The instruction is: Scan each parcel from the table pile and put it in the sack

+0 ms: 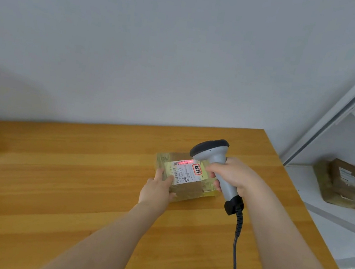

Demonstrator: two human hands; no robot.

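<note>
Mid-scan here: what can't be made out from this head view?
- Sack: outside the head view.
- Label print: too small and blurred to read.
- Parcel near-left corner: covered by the left hand.
- Scanner cable: cut off by the bottom edge.
- Shelf parcels, right: blurred, cropped by the right edge.

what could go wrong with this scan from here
1. The red scan line crosses only the top strip of the label, and the parcel has a glossy wrap that may glare, so the read could fail.
2. The left hand rests with its fingertips at the label's left edge; sliding further could cover a barcode.
3. The cable of the scanner in the right hand hangs over the table and might snag when the parcel is lifted.
</note>
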